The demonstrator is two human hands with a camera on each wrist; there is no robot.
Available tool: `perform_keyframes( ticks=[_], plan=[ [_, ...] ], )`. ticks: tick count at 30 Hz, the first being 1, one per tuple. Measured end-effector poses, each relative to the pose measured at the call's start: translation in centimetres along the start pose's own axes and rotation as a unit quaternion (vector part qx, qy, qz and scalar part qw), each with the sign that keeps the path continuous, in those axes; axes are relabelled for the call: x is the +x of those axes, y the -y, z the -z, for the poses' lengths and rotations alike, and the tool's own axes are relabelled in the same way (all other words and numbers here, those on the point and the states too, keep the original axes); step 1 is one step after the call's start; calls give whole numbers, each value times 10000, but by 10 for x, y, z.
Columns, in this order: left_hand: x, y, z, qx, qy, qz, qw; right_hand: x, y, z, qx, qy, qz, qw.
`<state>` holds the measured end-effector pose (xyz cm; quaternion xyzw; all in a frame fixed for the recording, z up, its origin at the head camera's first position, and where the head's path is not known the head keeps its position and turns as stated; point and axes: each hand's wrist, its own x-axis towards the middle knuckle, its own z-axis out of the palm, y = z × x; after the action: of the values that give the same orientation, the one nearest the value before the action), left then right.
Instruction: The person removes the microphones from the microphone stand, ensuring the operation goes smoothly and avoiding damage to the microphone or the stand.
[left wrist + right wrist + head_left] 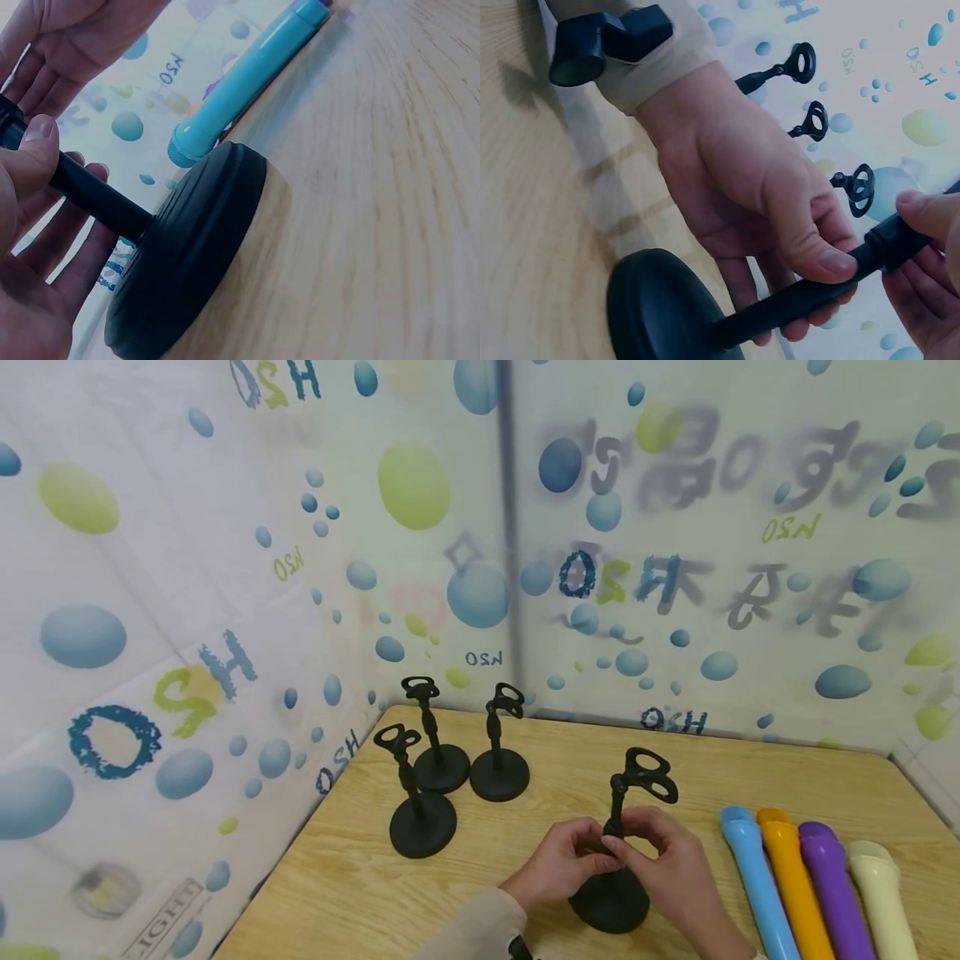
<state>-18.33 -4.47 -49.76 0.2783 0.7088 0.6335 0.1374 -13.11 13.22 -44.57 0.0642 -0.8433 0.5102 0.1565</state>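
A black microphone stand [611,906] with a round base and a two-ring clip at its top stands on the table. My left hand [558,862] grips its pole, thumb on one side and fingers behind, as the right wrist view shows. Just higher, my right hand [673,870] pinches the thicker collar [889,240] between thumb and fingers. In the left wrist view the stand's base [191,255] meets the wooden surface, its far edge hidden. Both hands sit close together on the one pole.
Three similar black stands, a front one [422,824], a back one [442,768] and a right one [499,775], stand at the table's left. Blue [759,881], orange [797,885], purple [836,889] and cream [883,893] toy microphones lie side by side at right. Patterned curtains [420,610] border the table.
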Motion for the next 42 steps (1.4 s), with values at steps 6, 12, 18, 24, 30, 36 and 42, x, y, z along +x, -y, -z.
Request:
perform_keyframes(
  ticks=[6,12,18,24,30,36,42],
  plan=[
    [2,-1,0,19,-54,46,10000,1,1,1,-158,7,127,9998],
    [2,0,2,57,-73,24,10000,2,-1,5,49,362,83,9993],
    [3,1,2,86,-112,-81,9999,3,-4,10,513,1006,-14,9936],
    [2,0,3,244,-176,-60,9995,0,-2,7,928,1023,-176,9903],
    [1,0,3,283,-138,-28,9995,-1,3,1,761,707,-1054,9890],
    [2,2,3,164,-119,-2,9998,-1,2,-1,890,781,-781,9899],
    [3,2,2,216,-127,-18,9997,1,2,-3,1269,726,-542,9878]
  ],
)
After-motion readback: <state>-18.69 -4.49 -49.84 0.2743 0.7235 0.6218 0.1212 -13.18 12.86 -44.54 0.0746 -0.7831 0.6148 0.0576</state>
